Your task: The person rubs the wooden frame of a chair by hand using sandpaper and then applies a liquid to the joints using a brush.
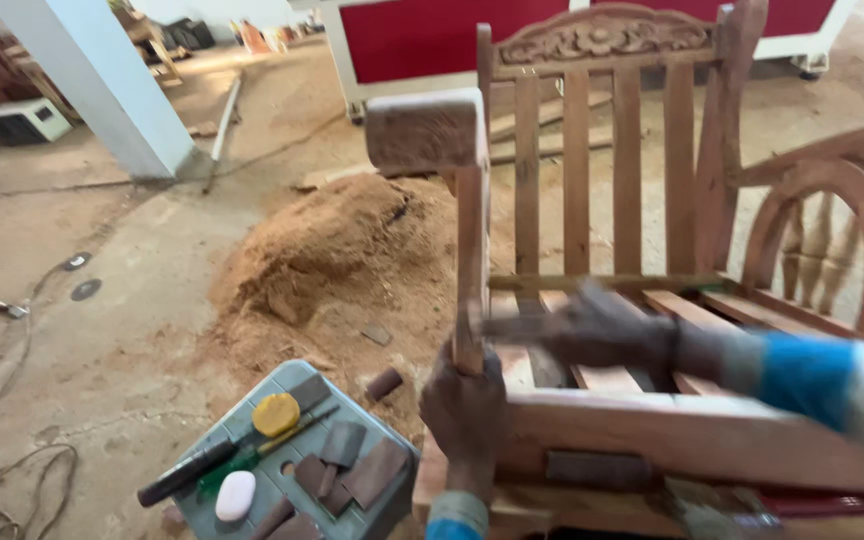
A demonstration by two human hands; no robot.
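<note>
My left hand is closed around the lower end of a wooden mallet's handle. It holds the mallet upright, with the blocky head raised in front of a wooden chair. My right hand, blurred by motion, reaches in from the right over the chair's seat slats. It grips a thin dark tool that points left toward the mallet handle; I cannot tell what kind of tool it is. The chair has a slatted back with a carved top rail and a curved arm.
A grey-green plastic stool at lower left carries a yellow disc, a white oval block, a black-handled tool and several brown pieces. A sawdust pile lies behind it. Further off are a white pillar, a red-and-white panel and floor cables.
</note>
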